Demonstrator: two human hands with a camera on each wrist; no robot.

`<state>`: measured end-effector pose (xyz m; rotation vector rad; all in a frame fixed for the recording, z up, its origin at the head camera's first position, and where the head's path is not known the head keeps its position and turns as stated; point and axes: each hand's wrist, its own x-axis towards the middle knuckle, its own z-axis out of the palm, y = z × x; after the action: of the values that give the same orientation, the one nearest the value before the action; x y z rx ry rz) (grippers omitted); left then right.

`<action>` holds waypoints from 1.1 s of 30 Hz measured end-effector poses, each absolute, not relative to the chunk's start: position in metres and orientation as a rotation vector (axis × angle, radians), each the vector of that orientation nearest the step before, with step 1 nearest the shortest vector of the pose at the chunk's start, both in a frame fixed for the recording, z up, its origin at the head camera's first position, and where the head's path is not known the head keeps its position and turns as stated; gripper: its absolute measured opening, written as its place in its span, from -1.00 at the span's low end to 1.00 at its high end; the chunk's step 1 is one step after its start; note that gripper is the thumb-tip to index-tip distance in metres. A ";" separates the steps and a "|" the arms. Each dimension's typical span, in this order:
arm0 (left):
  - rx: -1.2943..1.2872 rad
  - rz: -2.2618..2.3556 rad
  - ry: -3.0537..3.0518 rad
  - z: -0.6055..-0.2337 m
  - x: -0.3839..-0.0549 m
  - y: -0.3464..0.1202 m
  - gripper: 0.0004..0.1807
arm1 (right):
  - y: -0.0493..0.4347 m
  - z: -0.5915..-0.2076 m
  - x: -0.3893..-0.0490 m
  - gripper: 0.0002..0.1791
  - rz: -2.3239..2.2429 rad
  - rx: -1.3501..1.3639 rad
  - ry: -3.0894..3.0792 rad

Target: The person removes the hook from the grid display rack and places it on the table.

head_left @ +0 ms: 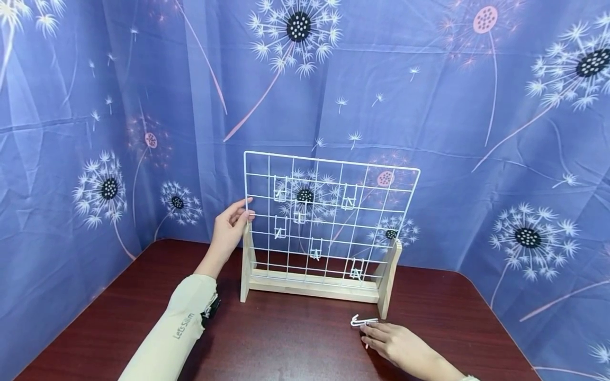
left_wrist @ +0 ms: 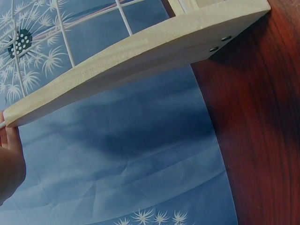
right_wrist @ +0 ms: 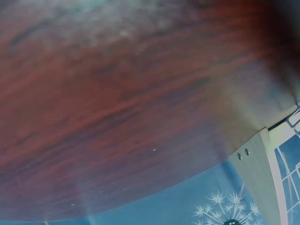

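Note:
A white wire grid panel (head_left: 329,214) stands upright in a pale wooden stand (head_left: 314,288). My left hand (head_left: 231,225) grips the panel's left edge between thumb and fingers, just above the stand's left upright. In the left wrist view, part of that hand (left_wrist: 10,161) shows beside the top of the wooden upright (left_wrist: 93,70). Low in front of the stand's right foot, my right hand (head_left: 397,341) pinches a white wire hook (head_left: 364,321) near the tabletop. Its fingers cover part of the hook. The right wrist view shows neither the hand nor this hook clearly.
Several white wire hooks, such as one at upper right (head_left: 349,202) and one at lower right (head_left: 356,272), hang on the grid. The dark red wooden table (head_left: 286,338) meets a blue dandelion-print cloth (head_left: 200,106) behind and at both sides.

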<state>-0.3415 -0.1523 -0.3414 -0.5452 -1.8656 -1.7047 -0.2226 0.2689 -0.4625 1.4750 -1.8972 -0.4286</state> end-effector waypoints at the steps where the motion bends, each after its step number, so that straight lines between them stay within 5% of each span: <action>1: -0.542 -1.709 -1.866 -0.341 -0.341 -0.152 -0.63 | 0.269 -0.463 -0.222 -0.59 -0.417 1.480 -1.894; 12: -0.549 -1.697 -1.874 -0.323 -0.320 -0.146 -0.63 | 0.264 -0.451 -0.217 -0.57 -0.151 1.480 -1.893; 33: -0.554 -1.690 -1.844 -0.344 -0.343 -0.151 -0.64 | 0.240 -0.441 -0.230 -0.67 0.408 1.153 -1.808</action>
<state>-0.3426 -0.1507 -0.3438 -0.5543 -1.8439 -1.6903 -0.2301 0.2403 -0.4408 1.1527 -1.8084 0.4079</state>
